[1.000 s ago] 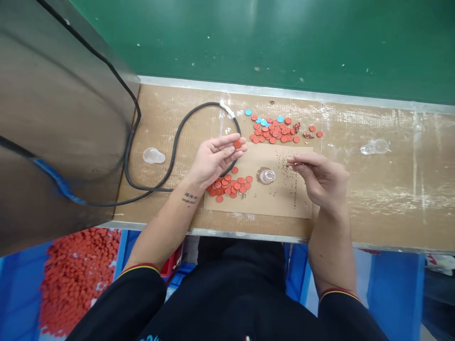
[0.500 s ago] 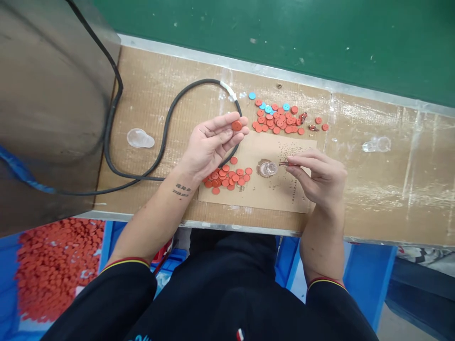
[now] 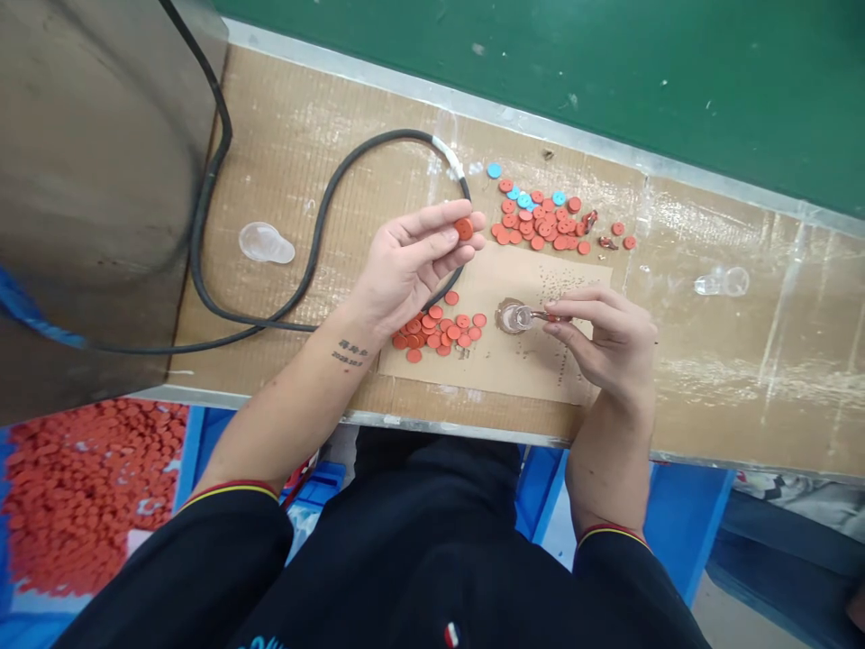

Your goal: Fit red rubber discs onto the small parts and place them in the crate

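Note:
My left hand (image 3: 415, 257) pinches an orange-red button (image 3: 463, 229) between thumb and fingers, its face turned up. My right hand (image 3: 605, 342) closes thumb and forefinger on a thin, reddish-brown piece (image 3: 555, 316) with a shiny pointed end; its exact kind is too small to make out. That end reaches the mouth of a small clear plastic cup (image 3: 520, 317), which lies on a cardboard sheet (image 3: 514, 379). Below my left wrist is a pile of red buttons (image 3: 442, 332). Beyond both hands lie more red buttons (image 3: 541, 225) with several blue buttons (image 3: 523, 200) among them.
A black cable (image 3: 324, 207) loops over the cardboard-covered table (image 3: 709, 379). Clear plastic pieces lie left (image 3: 267, 243) and right (image 3: 723, 281). A metal box (image 3: 87, 180) stands at left, above a blue bin heaped with red buttons (image 3: 95, 496). Tiny specks dot the cardboard sheet.
My right hand has brought the tip of the thin piece to the clear cup's mouth. My left hand still holds the button, with little movement. The whole view has shifted slightly.

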### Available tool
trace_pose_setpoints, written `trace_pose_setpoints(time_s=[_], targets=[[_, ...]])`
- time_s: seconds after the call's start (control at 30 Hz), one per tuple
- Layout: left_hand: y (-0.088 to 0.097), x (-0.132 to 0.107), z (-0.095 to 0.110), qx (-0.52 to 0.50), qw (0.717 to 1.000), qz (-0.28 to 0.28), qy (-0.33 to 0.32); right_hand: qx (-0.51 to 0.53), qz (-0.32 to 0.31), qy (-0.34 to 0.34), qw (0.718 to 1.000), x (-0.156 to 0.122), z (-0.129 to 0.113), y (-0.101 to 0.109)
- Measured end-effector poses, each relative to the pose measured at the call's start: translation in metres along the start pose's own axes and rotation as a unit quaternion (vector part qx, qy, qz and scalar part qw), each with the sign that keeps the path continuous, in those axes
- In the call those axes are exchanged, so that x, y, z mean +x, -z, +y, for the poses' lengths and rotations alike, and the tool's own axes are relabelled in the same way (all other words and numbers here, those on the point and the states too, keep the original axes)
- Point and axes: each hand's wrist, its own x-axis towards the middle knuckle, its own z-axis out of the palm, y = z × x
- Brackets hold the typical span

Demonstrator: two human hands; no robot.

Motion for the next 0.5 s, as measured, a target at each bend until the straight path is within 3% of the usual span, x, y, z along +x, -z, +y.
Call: trace_pose_setpoints(time_s=[0.23, 0.5], targets=[[0.0058, 0.0069, -0.0104, 0.017, 1.0, 0.019, -0.015, 0.047, 0.002, 0.009, 0.999, -0.0006, -0.0016, -0.0021], [0.005, 0.0062, -0.0072, 0.005, 1.0, 0.015, -0.003, 0.029, 0.029, 0.061, 0.997, 0.0026, -0.0027, -0.0031]])
